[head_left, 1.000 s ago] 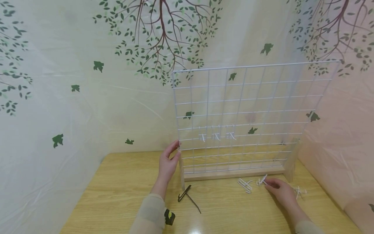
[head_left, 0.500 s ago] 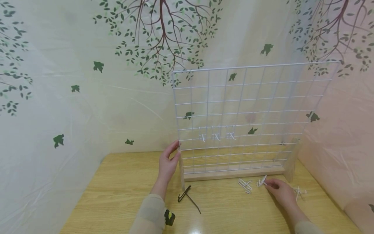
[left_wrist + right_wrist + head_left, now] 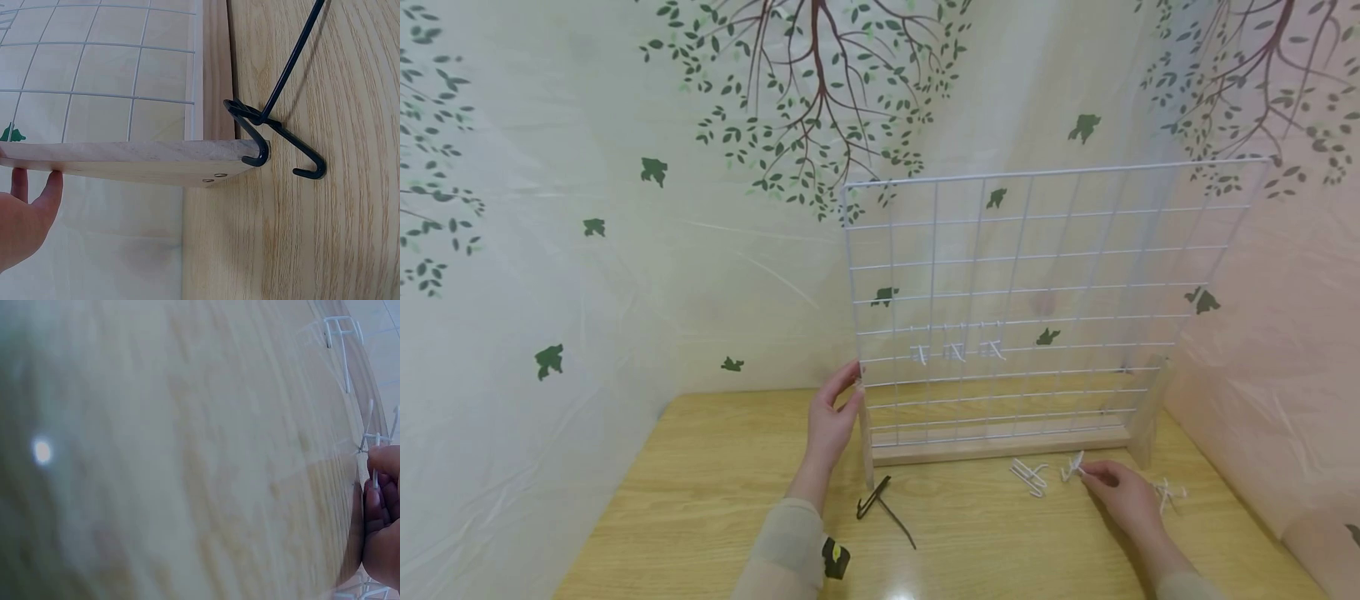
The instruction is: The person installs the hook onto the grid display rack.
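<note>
A white wire grid panel stands upright in a wooden base. My left hand grips the left wooden upright near its top, fingertips against its outer face. At the front right, my right hand pinches the stem of a white wire hook between thumb and fingers, just above the table. Another white hook lies to its left, and one more lies right of the hand, partly hidden. Three white hooks hang side by side on the grid.
A black wire hook lies on the wooden table in front of the base's left end, its stem pointing toward me. Beside my left sleeve is a small black item with a yellow mark. A leaf-patterned sheet hangs behind.
The white hook in my right hand has turned slightly, and that hand has dropped a touch. My left hand keeps its place on the upright.
</note>
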A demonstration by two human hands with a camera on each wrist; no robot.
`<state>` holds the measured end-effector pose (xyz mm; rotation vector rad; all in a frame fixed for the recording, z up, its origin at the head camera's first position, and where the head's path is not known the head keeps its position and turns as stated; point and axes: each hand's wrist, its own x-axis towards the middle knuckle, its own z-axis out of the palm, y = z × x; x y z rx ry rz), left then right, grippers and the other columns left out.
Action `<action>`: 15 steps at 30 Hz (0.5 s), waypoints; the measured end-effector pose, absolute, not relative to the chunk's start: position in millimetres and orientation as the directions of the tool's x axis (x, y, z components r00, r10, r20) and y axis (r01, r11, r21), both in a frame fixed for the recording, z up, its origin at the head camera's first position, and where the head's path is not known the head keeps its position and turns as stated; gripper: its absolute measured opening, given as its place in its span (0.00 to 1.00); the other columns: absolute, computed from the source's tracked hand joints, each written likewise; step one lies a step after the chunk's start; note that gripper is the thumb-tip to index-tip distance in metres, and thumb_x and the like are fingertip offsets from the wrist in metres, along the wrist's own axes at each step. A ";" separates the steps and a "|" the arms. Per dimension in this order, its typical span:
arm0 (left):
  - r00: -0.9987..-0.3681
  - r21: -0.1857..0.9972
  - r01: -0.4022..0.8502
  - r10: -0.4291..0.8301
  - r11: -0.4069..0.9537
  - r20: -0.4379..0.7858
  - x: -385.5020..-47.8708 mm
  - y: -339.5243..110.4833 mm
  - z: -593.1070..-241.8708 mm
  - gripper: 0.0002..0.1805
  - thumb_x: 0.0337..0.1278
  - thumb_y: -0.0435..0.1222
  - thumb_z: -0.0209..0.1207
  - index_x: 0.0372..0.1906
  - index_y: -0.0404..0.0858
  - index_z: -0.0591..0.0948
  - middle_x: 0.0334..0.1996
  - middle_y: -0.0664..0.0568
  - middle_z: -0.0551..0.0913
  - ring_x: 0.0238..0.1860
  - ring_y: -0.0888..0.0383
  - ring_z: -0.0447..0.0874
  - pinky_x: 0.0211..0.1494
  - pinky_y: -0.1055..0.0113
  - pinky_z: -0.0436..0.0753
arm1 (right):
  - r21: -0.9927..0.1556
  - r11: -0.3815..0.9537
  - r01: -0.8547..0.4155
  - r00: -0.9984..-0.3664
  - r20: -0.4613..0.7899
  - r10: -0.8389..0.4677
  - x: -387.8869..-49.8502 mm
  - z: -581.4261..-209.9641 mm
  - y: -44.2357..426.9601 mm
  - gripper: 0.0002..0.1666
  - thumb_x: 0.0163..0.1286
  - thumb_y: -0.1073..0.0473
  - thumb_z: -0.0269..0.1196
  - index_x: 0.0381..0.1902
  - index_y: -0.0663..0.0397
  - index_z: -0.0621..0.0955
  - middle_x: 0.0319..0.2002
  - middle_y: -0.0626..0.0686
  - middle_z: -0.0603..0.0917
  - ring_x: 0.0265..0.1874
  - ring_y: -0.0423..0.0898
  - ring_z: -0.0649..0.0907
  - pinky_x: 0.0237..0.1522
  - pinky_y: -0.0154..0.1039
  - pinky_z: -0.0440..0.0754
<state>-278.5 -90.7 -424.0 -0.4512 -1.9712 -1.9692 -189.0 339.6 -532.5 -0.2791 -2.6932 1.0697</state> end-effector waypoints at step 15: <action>-0.901 0.901 0.433 -0.010 0.027 0.434 -276.5 -88.7 -420.9 0.22 0.63 0.22 0.57 0.63 0.29 0.75 0.60 0.36 0.78 0.62 0.40 0.73 0.60 0.45 0.78 | -0.750 0.643 0.158 -0.941 0.084 0.329 -184.3 -522.6 336.7 0.19 0.70 0.55 0.63 0.51 0.65 0.81 0.51 0.68 0.81 0.52 0.65 0.78 0.56 0.64 0.70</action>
